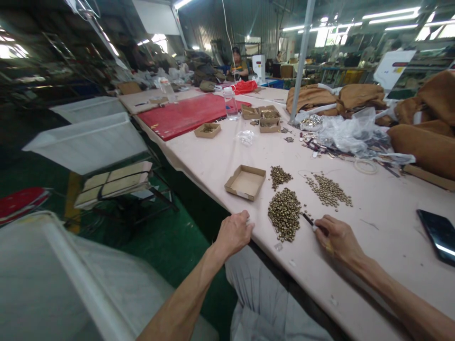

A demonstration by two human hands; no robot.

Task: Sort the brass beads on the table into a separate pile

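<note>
My right hand (336, 239) pinches a thin dark stick (308, 219) with a pale part by the fingers; its exact kind I cannot make out. The stick's tip points at the edge of a large heap of bronze-coloured metal studs (284, 214). Behind that heap lies a smaller pile of similar studs (279, 176), and to its right a spread-out batch of studs (329, 190). At the table's near edge rests my left hand (234, 232), fingers curled in; whatever they may hold is hidden. An open, shallow cardboard box (246, 183) sits just beyond it.
Small cardboard boxes with metal pieces (208, 130) stand farther back, near a clear bottle (231, 104) and a red sheet (192, 113). A phone (439, 235) lies at right. Plastic bags (355, 132) and brown fabric (426, 137) crowd the back right. White bins (88, 142) stand at left.
</note>
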